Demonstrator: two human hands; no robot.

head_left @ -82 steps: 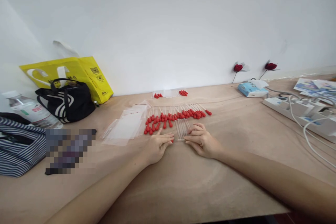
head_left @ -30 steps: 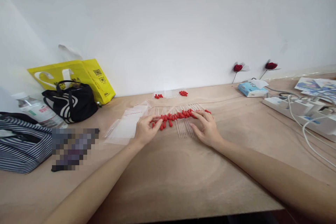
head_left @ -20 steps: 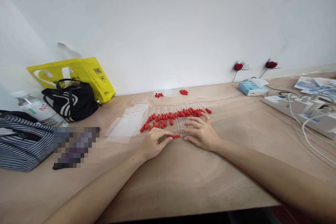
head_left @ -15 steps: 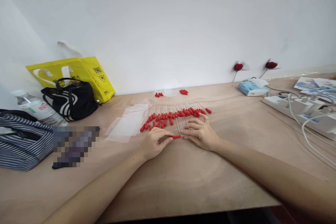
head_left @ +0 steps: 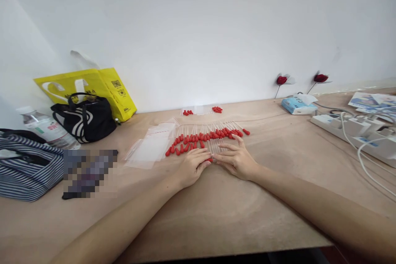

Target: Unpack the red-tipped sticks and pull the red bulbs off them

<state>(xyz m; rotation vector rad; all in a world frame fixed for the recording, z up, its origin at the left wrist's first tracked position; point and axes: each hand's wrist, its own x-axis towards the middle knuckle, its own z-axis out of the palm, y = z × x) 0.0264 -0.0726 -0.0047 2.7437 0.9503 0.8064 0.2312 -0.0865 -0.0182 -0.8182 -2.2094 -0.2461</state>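
Note:
My left hand [head_left: 191, 168] is closed on a red rubber dropper bulb [head_left: 210, 159], of which only a small part shows between the fingertips. Touching it from the other side, my right hand [head_left: 236, 161] has its thumb and fingers pinched on the end of a clear glass dropper tube, mostly hidden by the fingers. Clear tubes [head_left: 214, 146] lie just beyond my hands. Behind them runs a row of droppers with red bulbs [head_left: 202, 136], their thin clear stems pointing to the wall. Several loose red bulbs [head_left: 177, 152] lie left of my left hand.
Clear plastic bags [head_left: 145, 150] are stacked at the left, and more bags with red bulbs [head_left: 218, 109] lie by the wall. A black bag [head_left: 83, 119], a yellow bag [head_left: 119, 95] and a striped pouch [head_left: 34, 169] stand left. A power strip [head_left: 352, 136] with cables and a tissue pack [head_left: 298, 106] are right.
My left hand has moved right and slightly forward, so its fingers now cover more of the red bulb and meet my right fingertips. My right hand has barely moved.

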